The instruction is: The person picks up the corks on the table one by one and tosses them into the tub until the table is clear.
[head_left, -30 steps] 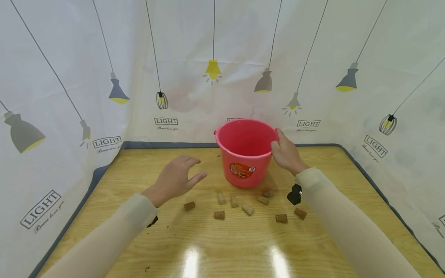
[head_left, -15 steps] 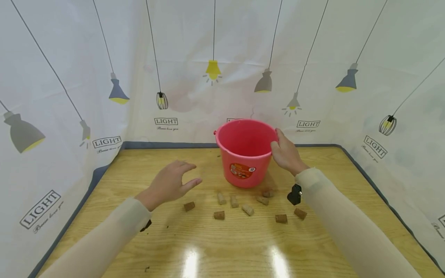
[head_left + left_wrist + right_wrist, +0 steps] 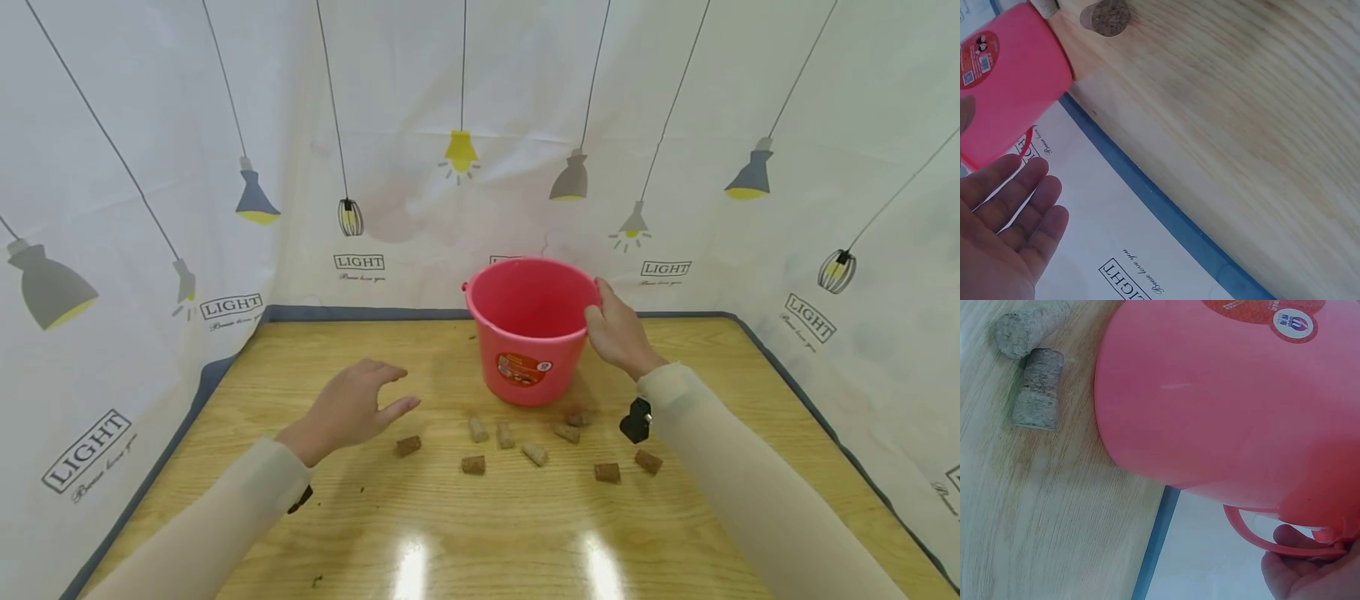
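A pink plastic bucket (image 3: 532, 354) with an orange-red label stands upright at the back middle of the wooden table. My right hand (image 3: 618, 332) grips its right rim, thumb on the near side; in the right wrist view the fingers (image 3: 1294, 540) reach behind the pink handle (image 3: 1260, 540). Left of the bucket, my left hand (image 3: 348, 410) hovers with nothing in it, its fingers loosely bent and spread from the thumb. Below that hand's fingertips lies a brown cork (image 3: 408, 446). Several more corks, brown and pale, are scattered before the bucket, including a pale cork (image 3: 535, 452).
A white cloth backdrop (image 3: 420, 208) printed with hanging lamps encloses the table (image 3: 480, 533) at the back and both sides. Its blue border (image 3: 375, 313) runs along the table edge. At the right, two brown corks lie near my forearm, one being the outermost cork (image 3: 648, 461).
My left hand has drawn back from the bucket, leftward and toward me, keeping the same loose shape. The right hand, the bucket and the corks have stayed in place.
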Demonstrator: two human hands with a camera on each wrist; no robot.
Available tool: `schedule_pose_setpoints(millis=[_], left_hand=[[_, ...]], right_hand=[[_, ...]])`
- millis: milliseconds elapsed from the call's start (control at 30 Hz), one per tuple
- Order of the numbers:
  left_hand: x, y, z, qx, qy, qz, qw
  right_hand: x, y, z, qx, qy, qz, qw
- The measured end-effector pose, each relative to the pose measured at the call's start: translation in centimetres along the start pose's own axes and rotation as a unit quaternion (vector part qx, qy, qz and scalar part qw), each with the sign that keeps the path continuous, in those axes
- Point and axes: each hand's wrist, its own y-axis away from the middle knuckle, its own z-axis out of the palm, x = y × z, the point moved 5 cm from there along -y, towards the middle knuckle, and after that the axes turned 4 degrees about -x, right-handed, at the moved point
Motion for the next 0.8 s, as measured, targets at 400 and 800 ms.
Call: schedule_pose_setpoints(millis=[400, 800], left_hand=[[-0.5, 0.9, 1.3, -0.033, 0.0, 0.0, 0.9995], [-0.1, 1.5, 3.4, -0.107, 0.011, -0.02, 0.994]], right_hand=[[-0.1, 0.0, -0.1, -0.005, -0.002, 0.004, 1.0], [0.0, 0.1, 0.0, -0.005, -0.005, 0.008, 0.9999]])
